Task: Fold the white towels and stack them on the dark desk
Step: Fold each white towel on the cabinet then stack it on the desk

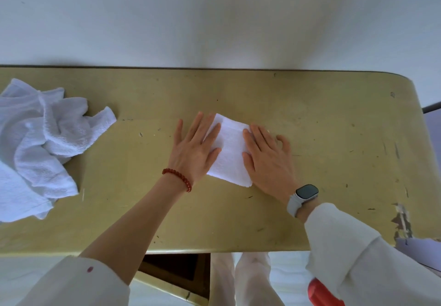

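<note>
Folded towel (230,152) lay mid-tabletop (322,119), pressed flat under left hand (193,149) and right hand (267,160), fingers (256,133) straight and gripping nothing; likely final smoothing step, next probably fetching from crumpled towel pile (40,143) at far left, well apart.

Bright, even, soft daylight with faint shadows, slight softness throughout, and wide-angle bending toward the edges.
</note>
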Tool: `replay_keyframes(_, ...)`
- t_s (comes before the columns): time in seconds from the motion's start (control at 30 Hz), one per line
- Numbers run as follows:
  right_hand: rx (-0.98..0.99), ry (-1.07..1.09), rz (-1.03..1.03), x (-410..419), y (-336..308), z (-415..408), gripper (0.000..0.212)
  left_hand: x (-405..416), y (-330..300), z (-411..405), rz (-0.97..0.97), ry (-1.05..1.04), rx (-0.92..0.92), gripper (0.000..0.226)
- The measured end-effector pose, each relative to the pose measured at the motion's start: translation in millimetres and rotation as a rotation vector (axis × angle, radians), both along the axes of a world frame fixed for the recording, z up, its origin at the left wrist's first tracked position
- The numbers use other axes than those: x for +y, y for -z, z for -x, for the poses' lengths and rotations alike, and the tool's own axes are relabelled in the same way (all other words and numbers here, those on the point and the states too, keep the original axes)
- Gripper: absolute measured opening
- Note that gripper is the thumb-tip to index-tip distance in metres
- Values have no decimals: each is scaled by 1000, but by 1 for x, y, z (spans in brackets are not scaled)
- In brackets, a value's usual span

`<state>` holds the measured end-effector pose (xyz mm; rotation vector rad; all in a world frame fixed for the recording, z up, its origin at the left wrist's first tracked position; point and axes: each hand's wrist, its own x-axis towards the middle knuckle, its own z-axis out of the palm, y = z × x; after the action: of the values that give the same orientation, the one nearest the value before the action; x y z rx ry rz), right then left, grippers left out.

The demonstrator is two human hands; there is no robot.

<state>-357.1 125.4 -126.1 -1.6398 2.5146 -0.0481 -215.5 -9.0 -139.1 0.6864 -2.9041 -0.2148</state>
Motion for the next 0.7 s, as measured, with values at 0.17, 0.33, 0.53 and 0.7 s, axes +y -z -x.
replay_keyframes(0.17,26,104,31,21,-12,-4,46,17,-12,-17,-26,-151,196,27)
replay_keyframes(0.33,-57,65,4,48,-30,-36,39,44,-20,-22,-302,-523,139,36)
replay_keyframes(0.53,-89,106,127,13,-39,-21,30,55,-13,-24,-288,-417,-18,46)
replay_keyframes(0.7,-245,285,-267,-31,-32,-4,37,56,1,-32,-171,-360,-54,47)
